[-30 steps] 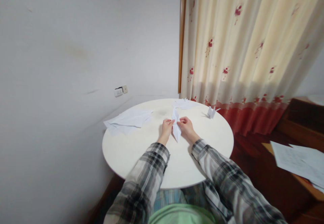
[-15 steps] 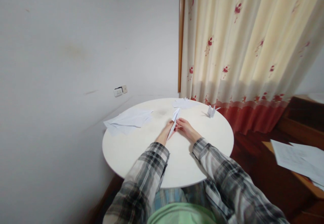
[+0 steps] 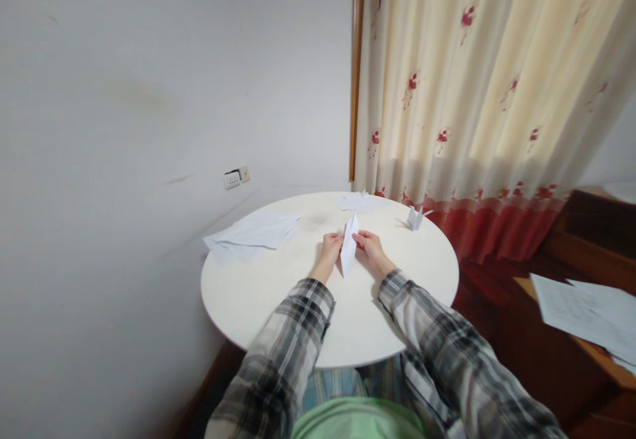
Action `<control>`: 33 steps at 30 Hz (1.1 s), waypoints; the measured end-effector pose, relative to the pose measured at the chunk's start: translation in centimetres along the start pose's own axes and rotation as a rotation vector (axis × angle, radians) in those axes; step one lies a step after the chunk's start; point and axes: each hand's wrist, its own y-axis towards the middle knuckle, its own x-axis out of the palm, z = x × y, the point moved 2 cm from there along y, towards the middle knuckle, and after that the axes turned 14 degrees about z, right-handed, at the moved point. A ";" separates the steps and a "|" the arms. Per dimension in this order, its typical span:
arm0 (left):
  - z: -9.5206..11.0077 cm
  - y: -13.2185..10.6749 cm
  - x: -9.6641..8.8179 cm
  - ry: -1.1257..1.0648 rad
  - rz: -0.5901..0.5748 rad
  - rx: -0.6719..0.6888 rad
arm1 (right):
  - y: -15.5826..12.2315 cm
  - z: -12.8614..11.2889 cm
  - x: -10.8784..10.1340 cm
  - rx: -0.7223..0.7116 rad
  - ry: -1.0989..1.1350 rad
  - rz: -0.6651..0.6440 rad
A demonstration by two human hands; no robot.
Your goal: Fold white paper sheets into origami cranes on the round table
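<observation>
A narrow piece of folded white paper (image 3: 349,247), pointed at both ends, is held upright above the round white table (image 3: 278,300). My left hand (image 3: 328,253) grips its left edge, fingers curled behind and partly hidden. On the other side, my right hand (image 3: 370,250) pinches the right edge between thumb and fingers. A finished-looking folded paper crane (image 3: 416,218) stands on the table to the right of my hands.
Loose white sheets (image 3: 253,234) lie at the table's left edge. More paper (image 3: 360,202) is at the back, near the curtain (image 3: 447,95). Printed sheets (image 3: 586,310) rest on a wooden surface at right. A wall with a socket (image 3: 231,180) borders the left.
The folded paper has turned so its broad face shows toward me. My left hand has shifted from underneath it to its left edge; my right hand has moved slightly right.
</observation>
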 end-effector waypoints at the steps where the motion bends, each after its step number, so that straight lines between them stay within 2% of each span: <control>1: 0.1 -0.1 -0.1 0.004 0.003 0.000 | 0.0 0.1 0.0 -0.006 -0.023 0.001; 4: 0.4 -0.2 0.1 0.000 -0.070 0.002 | 0.1 0.1 -0.1 -0.023 -0.067 0.041; 9: 0.6 -0.2 0.6 0.072 -0.263 0.090 | 0.4 0.1 -0.4 0.019 -0.060 0.206; 12: 0.7 -0.2 0.5 0.101 -0.242 0.197 | 0.6 0.2 -0.5 0.043 -0.059 0.242; 16: 0.7 -0.3 0.4 0.100 -0.270 0.232 | 0.9 0.5 -0.6 0.036 -0.066 0.229; 20: 0.6 -0.2 0.4 0.080 -0.322 0.198 | 1.1 0.8 -0.6 0.036 -0.031 0.221; 25: 0.4 0.3 0.3 0.056 -0.249 0.177 | 0.9 0.8 -0.5 0.035 -0.008 0.157; 28: 0.5 0.2 0.3 0.069 -0.261 0.161 | 0.7 0.7 -0.4 0.024 0.001 0.120; 33: 0.8 -0.1 0.2 0.089 -0.247 0.092 | 0.6 0.4 -0.5 -0.009 -0.044 0.138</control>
